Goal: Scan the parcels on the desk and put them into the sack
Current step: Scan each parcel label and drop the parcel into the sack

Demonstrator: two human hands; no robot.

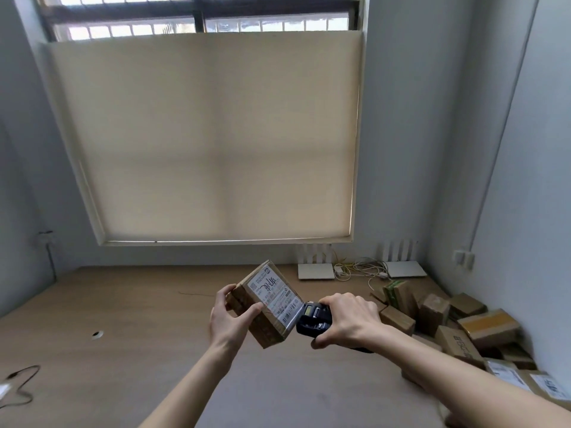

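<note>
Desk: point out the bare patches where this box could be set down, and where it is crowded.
Bare wood lies left of the held box, between the cable hole and the window wall, and near the front edge between both forearms. Crowded: the right side, piled with parcels, and the back right, with routers and cables.

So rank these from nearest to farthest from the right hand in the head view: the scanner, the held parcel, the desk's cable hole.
1. Scanner: gripped in the right hand.
2. Held parcel: just left, in the left hand.
3. Cable hole: far left on the desk.
</note>
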